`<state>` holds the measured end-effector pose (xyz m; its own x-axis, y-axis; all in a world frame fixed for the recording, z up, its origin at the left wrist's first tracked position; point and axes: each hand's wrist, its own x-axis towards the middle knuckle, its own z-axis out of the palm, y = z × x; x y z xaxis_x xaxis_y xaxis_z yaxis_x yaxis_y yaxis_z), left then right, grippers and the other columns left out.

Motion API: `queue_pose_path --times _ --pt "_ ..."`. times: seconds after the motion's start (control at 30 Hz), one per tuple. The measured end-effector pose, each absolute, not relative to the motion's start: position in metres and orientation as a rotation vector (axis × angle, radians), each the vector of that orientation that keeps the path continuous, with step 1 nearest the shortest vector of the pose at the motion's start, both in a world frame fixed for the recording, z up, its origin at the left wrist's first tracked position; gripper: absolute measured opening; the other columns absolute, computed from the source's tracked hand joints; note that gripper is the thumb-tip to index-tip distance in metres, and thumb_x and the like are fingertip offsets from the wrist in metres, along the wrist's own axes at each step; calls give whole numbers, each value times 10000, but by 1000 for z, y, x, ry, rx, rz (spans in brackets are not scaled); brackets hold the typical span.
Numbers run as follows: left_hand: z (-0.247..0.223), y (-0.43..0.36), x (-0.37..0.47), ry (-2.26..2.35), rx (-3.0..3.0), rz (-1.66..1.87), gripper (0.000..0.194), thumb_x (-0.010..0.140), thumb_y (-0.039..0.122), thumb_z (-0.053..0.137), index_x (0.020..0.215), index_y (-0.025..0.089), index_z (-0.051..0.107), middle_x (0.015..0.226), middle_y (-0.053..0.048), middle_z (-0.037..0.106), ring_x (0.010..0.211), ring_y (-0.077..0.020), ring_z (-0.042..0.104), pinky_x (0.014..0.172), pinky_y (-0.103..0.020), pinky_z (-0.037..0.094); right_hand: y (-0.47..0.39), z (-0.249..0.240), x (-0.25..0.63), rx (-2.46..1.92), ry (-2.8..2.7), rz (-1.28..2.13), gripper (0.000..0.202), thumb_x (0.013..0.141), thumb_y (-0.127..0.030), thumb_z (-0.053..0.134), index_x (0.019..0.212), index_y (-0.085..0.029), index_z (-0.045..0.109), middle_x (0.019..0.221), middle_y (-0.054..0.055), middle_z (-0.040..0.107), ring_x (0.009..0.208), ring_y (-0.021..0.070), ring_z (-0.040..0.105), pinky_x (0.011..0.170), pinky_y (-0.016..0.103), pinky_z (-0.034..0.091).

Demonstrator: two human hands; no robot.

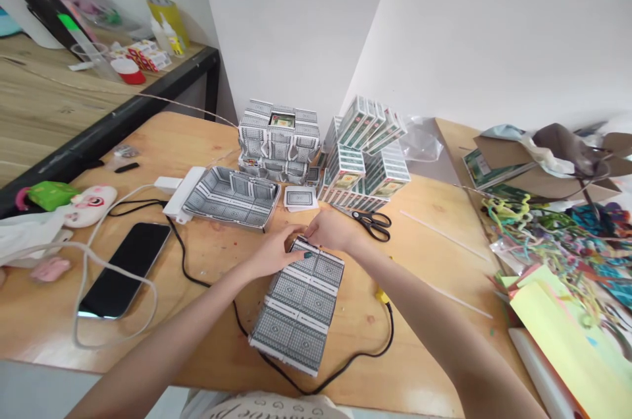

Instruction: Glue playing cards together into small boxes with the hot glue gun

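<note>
A box shape covered in grey patterned playing cards (297, 307) lies on the wooden table (419, 353) in front of me. My left hand (276, 251) holds its far left corner, the thumb with a dark nail resting on top. My right hand (328, 230) is at the far edge of the same box, fingers bent together and partly hidden; what they pinch cannot be made out. Behind my left hand sits an open tray made of cards (232, 198). A small stack of loose cards (300, 197) lies just beyond my hands.
A larger card structure (279, 139) and stacked card packs (368, 149) stand at the back. Black scissors (375, 224) lie right of my right hand. A phone (126, 269), white power strip (185, 195) and cables lie left. Coloured yarn (557, 234) and yellow paper (567, 333) are right.
</note>
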<state>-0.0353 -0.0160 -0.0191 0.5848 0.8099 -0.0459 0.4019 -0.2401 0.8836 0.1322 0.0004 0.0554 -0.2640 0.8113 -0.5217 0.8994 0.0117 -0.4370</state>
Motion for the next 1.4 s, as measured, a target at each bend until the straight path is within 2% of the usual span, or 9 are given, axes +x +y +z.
queue_pose_path --times 0.13,0.43,0.7,1.0,1.17,1.23,1.4 --pt "-27 -11 -32 930 1690 452 426 718 333 612 1102 159 549 1004 -62 640 863 -195 597 788 -316 463 -4 45 134 1891 2176 -1043 263 679 -145 530 854 -149 727 816 74 713 723 143 630 576 177 408" --pt "-36 -21 -27 930 1452 631 382 704 325 627 1030 140 552 1033 -83 635 959 -204 591 844 -339 455 -1 34 151 1731 2245 -1231 192 692 -204 569 811 -165 714 759 29 707 675 128 613 567 176 412" --pt "-44 -20 -20 984 1396 737 378 693 296 635 1023 134 548 1027 -85 631 961 -205 593 864 -364 446 -5 32 154 1627 2469 -1136 187 755 -183 509 767 -145 692 724 27 675 631 101 546 571 189 355" --pt "-48 -16 -16 1048 1440 769 380 748 347 587 1065 140 556 1013 -76 649 933 -199 601 829 -327 454 10 27 160 1658 2499 -1153 196 745 -209 551 857 -167 707 819 33 703 714 128 612 634 189 414" --pt "-28 -2 -19 1114 1517 609 345 794 394 487 964 135 640 951 -60 683 872 -209 612 772 -298 463 9 22 162 1750 2438 -1225 210 728 -229 577 877 -167 710 816 34 708 708 133 623 640 191 432" --pt "-18 12 -21 1101 1609 501 319 755 368 524 916 140 678 929 -52 695 872 -217 610 783 -293 450 9 23 161 1775 2416 -1224 201 720 -245 597 864 -167 713 808 36 707 706 137 622 641 194 434" --pt "1 48 -19 939 1743 127 270 657 269 572 854 163 723 825 -18 713 786 -196 606 694 -248 424 8 24 159 1787 2420 -1172 157 718 -249 597 797 -180 713 748 24 696 688 140 611 627 200 423"
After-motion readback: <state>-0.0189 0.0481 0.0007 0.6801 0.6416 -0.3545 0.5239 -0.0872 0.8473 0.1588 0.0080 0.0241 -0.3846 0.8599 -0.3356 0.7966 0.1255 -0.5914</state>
